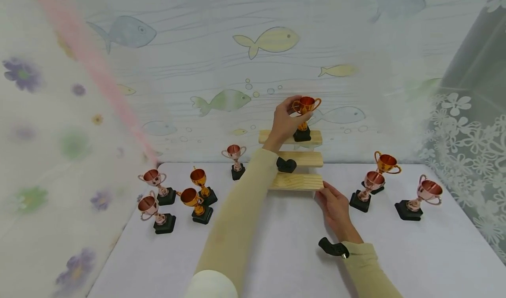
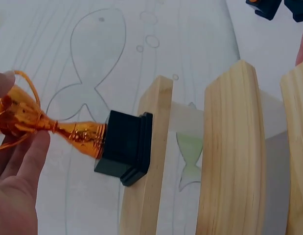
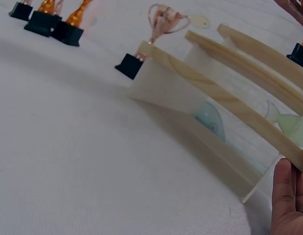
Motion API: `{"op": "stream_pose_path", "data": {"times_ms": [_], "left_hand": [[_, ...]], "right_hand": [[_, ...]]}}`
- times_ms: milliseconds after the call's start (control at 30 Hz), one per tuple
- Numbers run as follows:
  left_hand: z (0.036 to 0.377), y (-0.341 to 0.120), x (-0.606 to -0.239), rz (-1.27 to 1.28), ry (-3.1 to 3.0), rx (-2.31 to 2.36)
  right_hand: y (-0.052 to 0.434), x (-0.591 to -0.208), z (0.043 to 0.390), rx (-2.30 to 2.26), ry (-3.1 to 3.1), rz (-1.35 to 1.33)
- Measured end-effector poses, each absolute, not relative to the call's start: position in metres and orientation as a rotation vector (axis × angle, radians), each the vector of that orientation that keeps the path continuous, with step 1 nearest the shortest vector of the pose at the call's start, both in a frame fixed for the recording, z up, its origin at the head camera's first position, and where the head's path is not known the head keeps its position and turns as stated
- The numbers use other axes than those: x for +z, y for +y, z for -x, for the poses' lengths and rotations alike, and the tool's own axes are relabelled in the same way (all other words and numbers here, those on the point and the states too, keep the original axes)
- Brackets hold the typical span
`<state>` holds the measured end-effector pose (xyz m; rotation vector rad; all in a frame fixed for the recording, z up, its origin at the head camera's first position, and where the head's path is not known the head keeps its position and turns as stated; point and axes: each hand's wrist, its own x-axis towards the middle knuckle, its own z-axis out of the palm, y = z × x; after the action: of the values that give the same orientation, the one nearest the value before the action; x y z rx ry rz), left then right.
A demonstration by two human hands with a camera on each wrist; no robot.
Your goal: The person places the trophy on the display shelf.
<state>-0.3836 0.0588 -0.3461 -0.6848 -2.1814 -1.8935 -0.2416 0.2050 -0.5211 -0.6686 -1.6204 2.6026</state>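
Note:
A gold two-handled trophy (image 1: 307, 107) on a black base is upright at the top board of a three-step wooden shelf (image 1: 298, 181). My left hand (image 1: 285, 123) grips its cup from the left. In the left wrist view, the trophy's black base (image 2: 123, 146) meets the top board (image 2: 150, 196), with fingers around the cup. Low on the right, my right hand (image 1: 335, 203) holds the end of the bottom board. The right wrist view has that hand (image 3: 290, 198) at the board's corner, fingers beneath and thumb tip at the edge, partly cut off by the frame.
Left of the shelf stand rose-gold trophies (image 1: 160, 219) and gold trophies (image 1: 201, 212), plus a single rose-gold trophy (image 1: 236, 168) close to it. More trophies (image 1: 363, 197) stand right. Behind the white table (image 1: 288, 254) hangs a fish-patterned curtain (image 1: 178, 69); lace (image 1: 466, 157) borders the right.

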Motion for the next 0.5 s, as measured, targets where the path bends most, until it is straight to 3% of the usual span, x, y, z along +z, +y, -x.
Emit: {"op": "stream_pose_path", "data": {"times_ms": [233,500], "left_hand": [[0.383,0.069,-0.348,0.567,-2.113,-1.794],[0.384,0.076,-0.349,0.603,-2.144,-1.849]], "right_hand": [[0.203,-0.518,0.241,2.58,-1.636,0.695],[0.203,-0.518,0.241,2.566,-1.613,0.719]]}}
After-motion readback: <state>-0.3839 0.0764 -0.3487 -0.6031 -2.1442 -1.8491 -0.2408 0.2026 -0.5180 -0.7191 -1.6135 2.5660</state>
